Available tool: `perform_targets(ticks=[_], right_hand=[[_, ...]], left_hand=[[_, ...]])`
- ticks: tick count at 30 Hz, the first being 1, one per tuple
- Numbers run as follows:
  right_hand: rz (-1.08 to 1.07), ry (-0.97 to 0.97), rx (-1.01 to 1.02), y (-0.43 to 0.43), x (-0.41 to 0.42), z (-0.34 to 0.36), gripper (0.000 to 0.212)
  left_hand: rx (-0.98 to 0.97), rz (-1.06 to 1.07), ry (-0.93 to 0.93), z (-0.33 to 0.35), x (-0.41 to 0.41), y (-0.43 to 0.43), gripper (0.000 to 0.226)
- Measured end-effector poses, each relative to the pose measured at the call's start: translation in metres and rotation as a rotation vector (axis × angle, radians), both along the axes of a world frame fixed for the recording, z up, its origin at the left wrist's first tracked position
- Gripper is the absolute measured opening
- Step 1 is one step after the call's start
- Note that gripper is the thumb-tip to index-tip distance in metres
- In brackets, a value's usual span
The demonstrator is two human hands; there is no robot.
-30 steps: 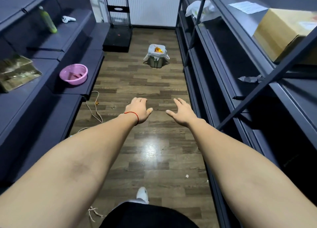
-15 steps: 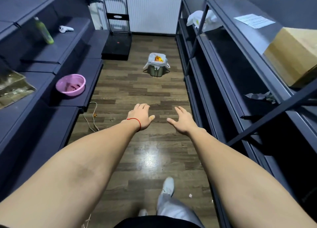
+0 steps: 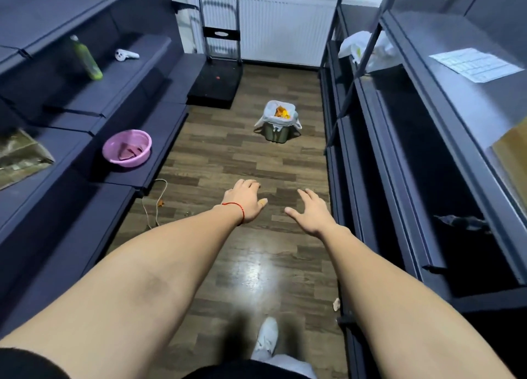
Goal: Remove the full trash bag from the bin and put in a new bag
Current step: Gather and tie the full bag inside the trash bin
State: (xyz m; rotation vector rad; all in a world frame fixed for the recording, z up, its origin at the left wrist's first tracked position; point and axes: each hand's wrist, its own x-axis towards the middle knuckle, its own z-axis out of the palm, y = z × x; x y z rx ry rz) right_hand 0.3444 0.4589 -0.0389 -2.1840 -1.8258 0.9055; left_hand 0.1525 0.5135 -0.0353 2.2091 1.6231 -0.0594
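Ahead: bin (image 3: 276, 132), white bag (image 3: 279, 116) of orange scraps | left hand (image 3: 247, 202), right hand (image 3: 313, 213): grip open, empty

This is a narrow storeroom, an aisle of wood-look plank floor (image 3: 228, 162) running between two banks of dark metal shelving (image 3: 399, 156). The shelves are mostly bare and hold only odd stock: a green bottle (image 3: 85, 58) and a pink plastic basin (image 3: 127, 148) on the left, a cardboard box (image 3: 513, 156) and a printed sheet (image 3: 473, 64) on the right. A folding platform trolley (image 3: 216, 73) is parked at the far end against a white radiator (image 3: 285, 28).
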Motion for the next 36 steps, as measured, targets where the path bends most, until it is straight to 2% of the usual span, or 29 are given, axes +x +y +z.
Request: perform_targets(ticks=[11, 19, 36], right_hand=[[0.024, -0.081, 0.031, 0.086, 0.044, 0.008, 0.073], [0.017, -0.083, -0.029, 0.148, 0.056, -0.002, 0.073], [-0.054, -0.087, -0.028, 0.351, 0.034, 0.002, 0.072]], left_hand=[[0.062, 0.024, -0.022, 0.013, 0.044, 0.079, 0.054], [0.022, 0.028, -0.033, 0.002, 0.059, 0.147, 0.054], [-0.013, -0.037, -0.039, -0.005, 0.04, 0.36, 0.055]])
